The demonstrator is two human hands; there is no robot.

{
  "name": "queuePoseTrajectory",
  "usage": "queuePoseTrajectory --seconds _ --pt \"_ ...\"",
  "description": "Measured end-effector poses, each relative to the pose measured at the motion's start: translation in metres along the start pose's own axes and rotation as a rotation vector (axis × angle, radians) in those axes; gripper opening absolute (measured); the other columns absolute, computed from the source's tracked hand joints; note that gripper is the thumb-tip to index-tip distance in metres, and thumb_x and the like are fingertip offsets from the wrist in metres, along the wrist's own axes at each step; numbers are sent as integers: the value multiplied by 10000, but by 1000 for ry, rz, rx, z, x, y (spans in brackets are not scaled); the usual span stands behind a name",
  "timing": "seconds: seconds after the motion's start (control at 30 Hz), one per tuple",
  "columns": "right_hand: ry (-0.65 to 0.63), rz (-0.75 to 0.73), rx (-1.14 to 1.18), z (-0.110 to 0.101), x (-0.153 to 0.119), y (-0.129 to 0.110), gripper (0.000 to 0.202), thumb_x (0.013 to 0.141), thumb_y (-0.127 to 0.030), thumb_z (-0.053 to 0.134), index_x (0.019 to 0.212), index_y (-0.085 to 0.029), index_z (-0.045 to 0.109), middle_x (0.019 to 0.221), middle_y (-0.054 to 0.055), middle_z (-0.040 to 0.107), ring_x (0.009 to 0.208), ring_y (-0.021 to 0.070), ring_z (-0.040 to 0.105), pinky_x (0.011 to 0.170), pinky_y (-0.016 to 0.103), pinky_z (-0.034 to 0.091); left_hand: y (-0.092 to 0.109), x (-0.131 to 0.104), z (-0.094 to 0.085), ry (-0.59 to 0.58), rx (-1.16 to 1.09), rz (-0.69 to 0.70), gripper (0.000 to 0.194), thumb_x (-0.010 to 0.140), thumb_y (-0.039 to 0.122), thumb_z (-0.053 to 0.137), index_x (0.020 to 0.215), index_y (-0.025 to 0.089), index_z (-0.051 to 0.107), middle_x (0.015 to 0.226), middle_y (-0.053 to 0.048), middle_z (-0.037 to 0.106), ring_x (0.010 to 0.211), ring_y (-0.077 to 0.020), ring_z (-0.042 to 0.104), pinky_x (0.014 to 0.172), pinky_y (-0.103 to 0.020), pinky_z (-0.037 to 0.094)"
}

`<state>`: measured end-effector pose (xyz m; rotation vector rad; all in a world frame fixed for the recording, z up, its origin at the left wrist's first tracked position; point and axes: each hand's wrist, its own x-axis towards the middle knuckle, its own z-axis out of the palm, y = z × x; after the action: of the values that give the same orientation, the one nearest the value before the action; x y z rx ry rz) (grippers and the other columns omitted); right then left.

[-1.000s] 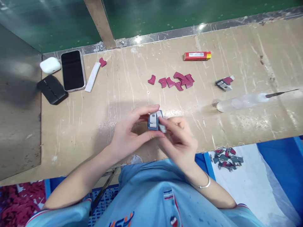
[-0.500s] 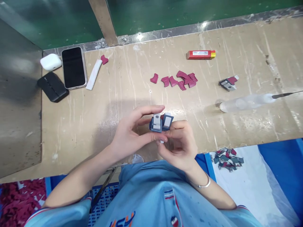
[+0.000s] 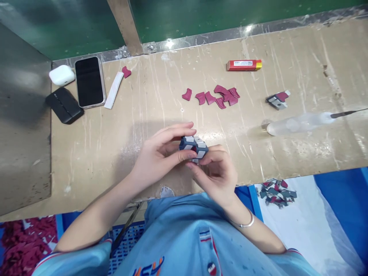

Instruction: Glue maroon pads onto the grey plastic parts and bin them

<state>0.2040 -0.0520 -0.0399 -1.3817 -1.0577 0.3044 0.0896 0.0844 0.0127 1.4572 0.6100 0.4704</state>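
Near the table's front edge, my left hand [image 3: 161,151] grips a small dark blue and light grey part [image 3: 200,144] between thumb and fingers. A bit of dark red shows in its middle. My right hand [image 3: 217,172] holds the same part from the right, with thumb and index finger at its lower right side. Behind my hands lie several dark red pieces [image 3: 209,98], some overlapping. A similar grey part with a dark red piece on it [image 3: 278,100] rests on the table to the right.
A translucent bottle with a thin dark tip [image 3: 299,124] lies at the right, and a red and yellow stick [image 3: 243,65] behind. Phone [image 3: 90,82], white case [image 3: 61,75], black case [image 3: 64,105] and white strip [image 3: 114,90] are left. Blue bins [image 3: 339,191] stand below the table edge.
The part in my hands has been turned, so other faces of it show and its red middle is visible. My left fingertips have shifted slightly up and left.
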Motion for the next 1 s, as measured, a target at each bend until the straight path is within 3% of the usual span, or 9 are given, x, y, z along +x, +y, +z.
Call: queuePoseTrajectory --seconds 0.2,0.3,0.5,0.63,0.83,1.0 --pt "-11 -94 -117 -3 4 0 268 915 -41 718 946 -283 606 892 4 706 821 196 723 691 326 596 1 -2 2 -97 -111 -88 236 822 189 877 1039 206 788 1581 -117 660 1316 -311 747 1041 -384 658" --pt "-71 -161 -157 -5 6 -2 299 915 -8 664 986 -292 604 919 21 738 856 213 755 682 334 610 2 0 2 -114 -106 -106 235 817 178 873 1021 213 761 1490 -106 731 1305 -301 753 1023 -372 660" --pt "-159 -158 -107 -7 8 -2 309 901 -1 655 972 -288 564 854 -2 681 781 187 719 615 297 572 -1 4 -2 -122 -65 -150 440 694 213 968 1090 231 774 1171 -48 849 1055 -261 821 934 -377 687" --pt "-177 -197 -66 -7 7 0 313 882 17 631 902 -284 545 813 -15 611 735 175 660 611 293 553 2 5 -5 -137 -44 -189 506 685 233 979 1159 222 802 1141 -55 854 1055 -279 820 953 -418 686" --pt "-156 -163 -25 -4 5 0 320 864 23 629 853 -275 512 804 -27 553 710 164 608 605 283 504 5 4 -6 -172 -26 -199 423 717 258 967 1110 221 818 1176 -69 851 1065 -278 819 962 -409 675" --pt "-161 -123 23 -3 5 0 341 860 16 646 838 -275 471 785 -40 540 696 160 592 598 272 485 1 4 -7 -242 8 -156 335 760 240 942 1045 227 766 1025 -41 839 987 -249 812 903 -379 660"
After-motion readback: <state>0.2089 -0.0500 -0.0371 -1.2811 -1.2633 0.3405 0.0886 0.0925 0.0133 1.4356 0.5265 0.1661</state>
